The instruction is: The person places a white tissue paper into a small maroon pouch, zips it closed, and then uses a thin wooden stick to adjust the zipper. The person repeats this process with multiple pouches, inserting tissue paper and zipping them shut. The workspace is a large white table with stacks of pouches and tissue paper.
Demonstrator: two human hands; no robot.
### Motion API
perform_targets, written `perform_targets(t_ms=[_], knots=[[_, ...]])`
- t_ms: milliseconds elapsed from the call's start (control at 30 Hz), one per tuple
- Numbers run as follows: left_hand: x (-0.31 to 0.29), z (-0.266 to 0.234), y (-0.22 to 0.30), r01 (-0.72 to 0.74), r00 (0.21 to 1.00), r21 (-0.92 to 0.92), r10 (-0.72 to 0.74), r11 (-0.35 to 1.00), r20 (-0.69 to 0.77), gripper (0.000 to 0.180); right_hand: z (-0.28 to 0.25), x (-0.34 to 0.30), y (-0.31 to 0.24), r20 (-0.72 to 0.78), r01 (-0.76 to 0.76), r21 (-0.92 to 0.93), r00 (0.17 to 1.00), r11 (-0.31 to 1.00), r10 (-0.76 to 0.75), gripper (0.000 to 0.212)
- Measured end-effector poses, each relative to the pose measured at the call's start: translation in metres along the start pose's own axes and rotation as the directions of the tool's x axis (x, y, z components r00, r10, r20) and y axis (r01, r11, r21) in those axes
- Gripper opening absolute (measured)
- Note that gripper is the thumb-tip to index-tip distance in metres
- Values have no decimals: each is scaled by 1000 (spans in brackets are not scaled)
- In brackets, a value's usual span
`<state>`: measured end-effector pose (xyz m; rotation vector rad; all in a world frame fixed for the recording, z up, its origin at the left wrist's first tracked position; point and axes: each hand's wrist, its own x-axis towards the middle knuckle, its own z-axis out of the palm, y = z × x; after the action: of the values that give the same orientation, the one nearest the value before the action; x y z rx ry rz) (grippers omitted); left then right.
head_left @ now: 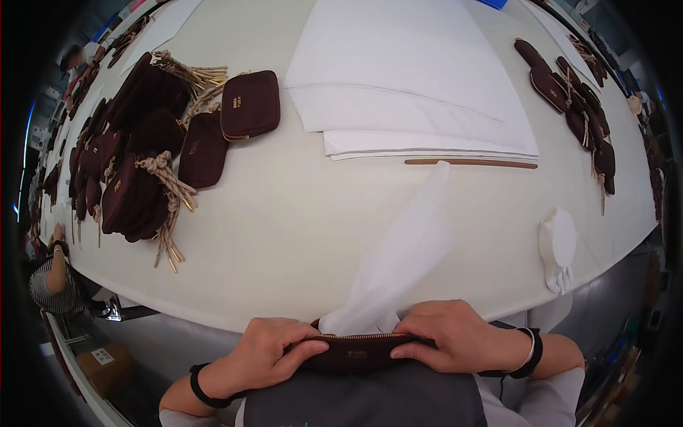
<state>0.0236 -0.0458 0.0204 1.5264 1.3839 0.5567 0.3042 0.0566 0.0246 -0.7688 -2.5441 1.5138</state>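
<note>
1. While both hands work below the tabletop's [299, 235] near edge, the left hand [267, 352] grips the left end of a dark maroon zip pouch [356, 354], fingers curled over its top.
2. At the pouch's right end, the right hand [455, 338] presses down with fingers closed on the zipper edge.
3. White tissue paper [402, 252] sticks up out of the open pouch, between the hands.
4. More maroon pouches with tassels [146, 160] crowd the left edge, and others [576, 107] line the right edge.
5. Stacked white paper sheets [405, 78] lie toward the far edge, a thin wooden stick [471, 163] just beside them.
</note>
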Motion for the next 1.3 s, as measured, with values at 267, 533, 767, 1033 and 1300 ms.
perform_targets(t_ms=[267,533,767,1033,1300], knots=[[9,9,-8,-230,931,176,269,957,-247,19,6,-3,-2,-209,14,-37,978,999,-21,21],[24,2,9,-22,977,-91,2,996,-215,26,3,14,14,-349,113,199,936,973,-37,20],[39,-13,14,50,995,-2,-50,999,-82,20,-12,38,11,-212,74,147,976,986,-42,17],[27,-16,-5,-99,979,76,111,992,-171,11,-24,18,8,-51,-2,150,999,989,10,15],[15,-15,-1,-120,977,138,142,983,-157,15,-22,17,6,-132,300,142,950,943,-282,10]])
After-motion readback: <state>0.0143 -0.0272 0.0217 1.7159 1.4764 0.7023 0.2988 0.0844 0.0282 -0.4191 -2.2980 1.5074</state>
